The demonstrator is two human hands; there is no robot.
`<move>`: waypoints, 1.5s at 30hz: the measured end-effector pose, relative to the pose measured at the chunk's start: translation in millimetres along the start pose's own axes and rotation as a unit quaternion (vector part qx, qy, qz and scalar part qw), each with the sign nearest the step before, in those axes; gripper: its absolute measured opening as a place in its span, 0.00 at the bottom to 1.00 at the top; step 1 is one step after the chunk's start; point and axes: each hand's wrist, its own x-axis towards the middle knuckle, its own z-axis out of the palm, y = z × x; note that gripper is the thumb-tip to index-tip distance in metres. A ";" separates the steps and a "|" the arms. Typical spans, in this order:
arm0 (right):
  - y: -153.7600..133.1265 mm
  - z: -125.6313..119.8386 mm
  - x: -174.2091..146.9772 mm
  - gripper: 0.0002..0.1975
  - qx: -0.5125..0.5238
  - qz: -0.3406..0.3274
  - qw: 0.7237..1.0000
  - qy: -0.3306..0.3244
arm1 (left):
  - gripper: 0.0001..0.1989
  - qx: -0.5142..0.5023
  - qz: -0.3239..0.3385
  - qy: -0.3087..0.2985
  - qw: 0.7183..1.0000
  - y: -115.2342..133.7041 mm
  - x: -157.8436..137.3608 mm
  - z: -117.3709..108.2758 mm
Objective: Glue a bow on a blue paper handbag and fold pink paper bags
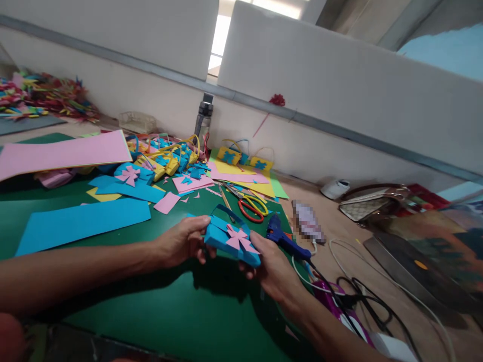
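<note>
The blue bag (219, 237) is grasped at both ends by fingers (196, 222) of left hand (184, 239) and right hand (272, 261), likely sparing its pink bow (237, 238).

Matt paper bag (219, 240), plastic glue gun (289, 244), smooth mat (162, 314)

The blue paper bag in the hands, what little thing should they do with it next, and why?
Maybe set the blue paper bag down beside the other pink-bowed blue bag: it already has a pink bow on its front and a blue strap on top, and the left hand and right hand both hold it.
</note>
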 end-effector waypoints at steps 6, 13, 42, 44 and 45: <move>3.5 -0.9 -0.7 0.19 -0.006 0.072 0.997 -0.010 | 0.18 -0.038 -0.068 0.033 0.996 0.7 2.6 -0.5; 11.7 -5.8 -2.9 0.19 0.035 0.068 0.996 -0.054 | 0.17 -0.020 -0.081 0.057 0.995 -2.8 7.0 0.1; 9.0 -28.6 -9.4 0.34 -0.206 -0.225 0.951 0.042 | 0.21 0.205 0.007 0.083 0.975 7.6 3.0 1.8; 8.0 -30.1 -11.2 0.33 -0.252 -0.292 0.920 0.074 | 0.21 0.190 -0.004 0.090 0.978 6.4 1.6 3.5; 7.9 -29.2 -11.9 0.32 -0.252 -0.308 0.914 0.080 | 0.21 0.188 -0.006 0.094 0.978 5.9 0.6 5.1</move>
